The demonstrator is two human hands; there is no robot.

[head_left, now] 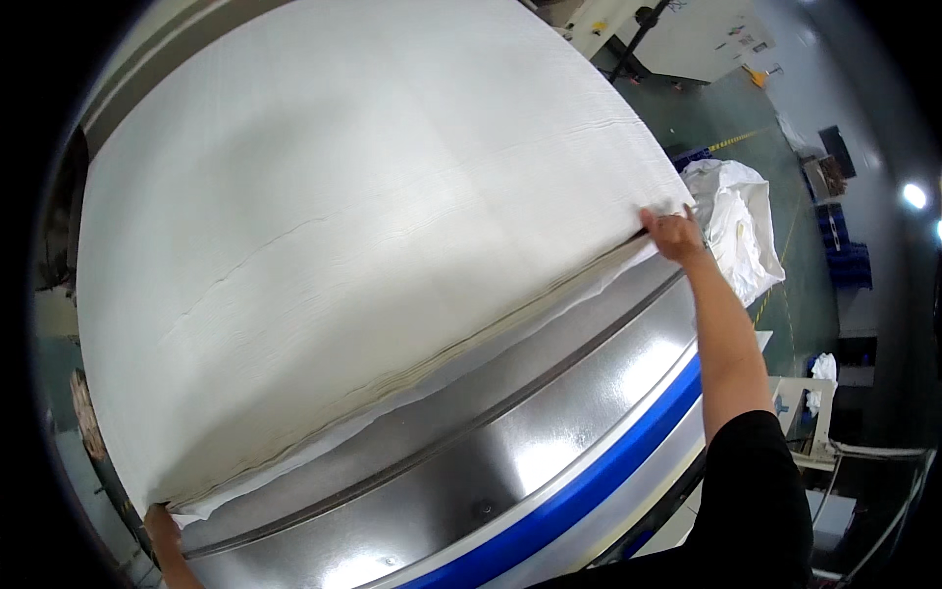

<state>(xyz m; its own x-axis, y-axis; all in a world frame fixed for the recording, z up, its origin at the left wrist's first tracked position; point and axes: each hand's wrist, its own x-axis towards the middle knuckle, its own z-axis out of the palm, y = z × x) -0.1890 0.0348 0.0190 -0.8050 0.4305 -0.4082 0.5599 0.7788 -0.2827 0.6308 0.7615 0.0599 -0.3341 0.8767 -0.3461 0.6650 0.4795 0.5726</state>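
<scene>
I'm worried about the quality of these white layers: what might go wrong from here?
The near edges of the white fabric stack look uneven, so layers might shift further if the left hand and right hand, at its two near corners, pull unequally. The long crease on top could set in. The wavy lower layer sticks out toward the metal ledge and might fold under.

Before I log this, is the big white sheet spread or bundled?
Spread: the big white sheet lies broad and nearly flat, its near edge running from left hand to right hand.
</scene>
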